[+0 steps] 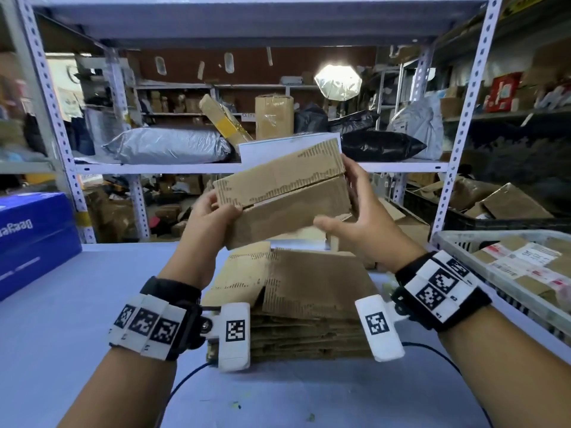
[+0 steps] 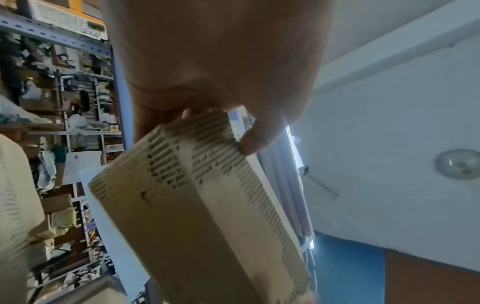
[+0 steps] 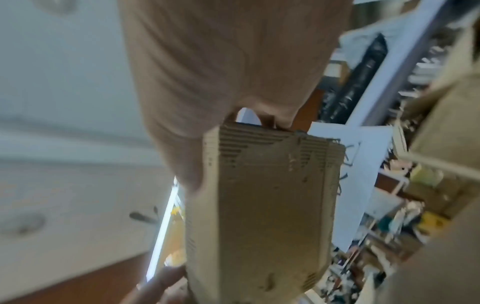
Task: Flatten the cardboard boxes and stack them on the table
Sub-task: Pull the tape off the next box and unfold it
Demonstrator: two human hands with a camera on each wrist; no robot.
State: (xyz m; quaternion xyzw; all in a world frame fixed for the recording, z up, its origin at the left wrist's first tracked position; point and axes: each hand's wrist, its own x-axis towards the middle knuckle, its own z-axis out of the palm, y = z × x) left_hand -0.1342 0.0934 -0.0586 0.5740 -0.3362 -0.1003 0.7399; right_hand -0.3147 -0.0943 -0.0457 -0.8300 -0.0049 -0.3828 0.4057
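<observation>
Hands (image 1: 213, 211) (image 1: 355, 223) around raised box (image 1: 284, 193)

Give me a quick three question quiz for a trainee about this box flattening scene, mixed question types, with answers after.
1. True or false: the cardboard box rests on the table.
2. Which hands hold the box? A left only, B right only, C both.
3. Fill in: beneath the held box lies a ___ of flattened cardboard.

Key: 1 false, it is held in the air. 2 C, the left hand and right hand grip opposite ends. 3 stack.

Both forearms are bare. Each wrist carries a black strap (image 1: 173, 291) with white coded-marker tiles (image 1: 438, 281). A white tagged camera module (image 1: 235, 332) with a dark cable sits inboard.
</observation>
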